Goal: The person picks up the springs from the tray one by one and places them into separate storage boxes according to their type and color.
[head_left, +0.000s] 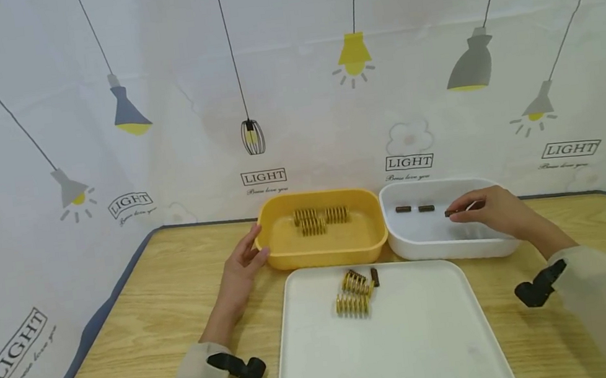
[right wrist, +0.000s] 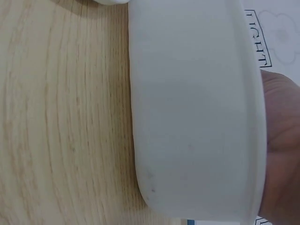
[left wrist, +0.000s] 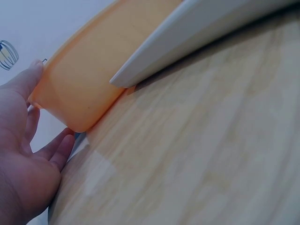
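Note:
Over the white bin [head_left: 456, 248], my right hand [head_left: 493, 211] pinches a small dark brown spring [head_left: 448, 213] between thumb and fingertips. Two similar small brown springs [head_left: 425, 208] lie on the bin floor to its left. In the right wrist view the bin wall [right wrist: 197, 112] hides the fingers and the spring. My left hand [head_left: 242, 274] rests against the left end of the yellow bin [head_left: 324, 258], its fingers loosely bent along the outside; the left wrist view shows it touching the rim. Several larger yellow coil springs [head_left: 313, 226] lie inside that bin.
In front of the bins lies a white tray [head_left: 400, 352], with yellow coil springs [head_left: 352, 305] and a small brown spring [head_left: 375, 277] near its far edge. Everything stands on a wooden table [head_left: 153, 306]. A printed curtain [head_left: 301, 77] hangs right behind the bins.

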A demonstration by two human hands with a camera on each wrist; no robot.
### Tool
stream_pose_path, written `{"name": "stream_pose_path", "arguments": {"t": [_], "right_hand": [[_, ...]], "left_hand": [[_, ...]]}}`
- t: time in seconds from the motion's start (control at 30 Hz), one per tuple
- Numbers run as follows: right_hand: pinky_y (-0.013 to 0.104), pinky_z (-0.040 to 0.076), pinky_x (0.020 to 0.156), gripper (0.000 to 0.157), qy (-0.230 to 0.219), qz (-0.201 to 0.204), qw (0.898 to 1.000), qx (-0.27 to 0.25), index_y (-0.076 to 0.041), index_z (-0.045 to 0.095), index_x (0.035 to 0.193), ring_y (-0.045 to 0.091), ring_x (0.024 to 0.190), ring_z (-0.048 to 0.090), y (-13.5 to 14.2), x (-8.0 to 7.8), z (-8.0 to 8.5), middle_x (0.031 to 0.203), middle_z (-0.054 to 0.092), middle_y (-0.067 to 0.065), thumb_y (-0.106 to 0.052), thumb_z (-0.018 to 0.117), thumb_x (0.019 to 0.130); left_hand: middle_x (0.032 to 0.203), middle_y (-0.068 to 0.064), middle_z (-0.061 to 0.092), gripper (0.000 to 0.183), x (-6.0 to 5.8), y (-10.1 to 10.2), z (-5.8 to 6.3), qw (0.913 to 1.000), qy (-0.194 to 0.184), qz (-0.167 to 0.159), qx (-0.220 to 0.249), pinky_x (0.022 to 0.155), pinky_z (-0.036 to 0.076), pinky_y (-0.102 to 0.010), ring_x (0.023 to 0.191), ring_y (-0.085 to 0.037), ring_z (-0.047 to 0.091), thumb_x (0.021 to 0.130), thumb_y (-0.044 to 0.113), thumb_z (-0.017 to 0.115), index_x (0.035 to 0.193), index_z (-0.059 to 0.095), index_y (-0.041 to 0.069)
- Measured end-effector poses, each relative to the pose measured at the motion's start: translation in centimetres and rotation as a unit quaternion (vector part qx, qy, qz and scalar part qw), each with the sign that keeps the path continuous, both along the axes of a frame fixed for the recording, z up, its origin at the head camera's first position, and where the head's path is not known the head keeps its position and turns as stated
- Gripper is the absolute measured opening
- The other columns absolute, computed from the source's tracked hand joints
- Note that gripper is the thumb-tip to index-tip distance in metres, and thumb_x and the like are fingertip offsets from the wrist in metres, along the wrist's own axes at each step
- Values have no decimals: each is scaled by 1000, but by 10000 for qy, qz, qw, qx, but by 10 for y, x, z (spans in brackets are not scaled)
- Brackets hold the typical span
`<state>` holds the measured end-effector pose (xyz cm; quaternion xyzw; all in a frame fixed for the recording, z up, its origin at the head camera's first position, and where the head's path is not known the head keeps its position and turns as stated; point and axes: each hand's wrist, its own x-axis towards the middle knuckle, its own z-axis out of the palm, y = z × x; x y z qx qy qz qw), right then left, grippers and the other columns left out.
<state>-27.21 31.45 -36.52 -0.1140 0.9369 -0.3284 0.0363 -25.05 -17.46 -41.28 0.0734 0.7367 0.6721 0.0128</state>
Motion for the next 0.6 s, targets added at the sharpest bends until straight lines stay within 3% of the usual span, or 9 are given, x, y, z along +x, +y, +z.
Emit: {"name": "stream_pose_path", "arguments": {"t": [0.17, 0.33, 0.6], "right_hand": [[39, 49, 81, 37, -162, -56, 9998, -31, -9, 70, 113, 29, 103, 58, -1, -6, -3, 110, 68, 8, -36, 69, 88], [39, 49, 81, 39, -267, -161, 9995, 25, -9, 70, 114, 28, 102, 57, -1, -12, -9, 112, 67, 9, -37, 70, 88], [34, 46, 75, 37, -452, -314, 9980, 324, -11, 73, 109, 24, 95, 56, 2, -25, -20, 109, 68, 7, -38, 73, 85]], "left_hand": [[152, 9, 31, 54, -8, -3, -15, 9999, 101, 76, -59, 109, 31, -38, 135, -23, 34, 96, 21, 60, 147, 41, 25], [151, 8, 31, 55, -3, -2, -8, 9999, 86, 43, -55, 109, 31, -39, 135, -25, 33, 96, 22, 61, 147, 40, 23], [150, 11, 34, 52, -9, -4, -19, 9997, 185, 116, -130, 110, 29, -38, 135, -22, 34, 96, 23, 60, 145, 43, 28]]}}
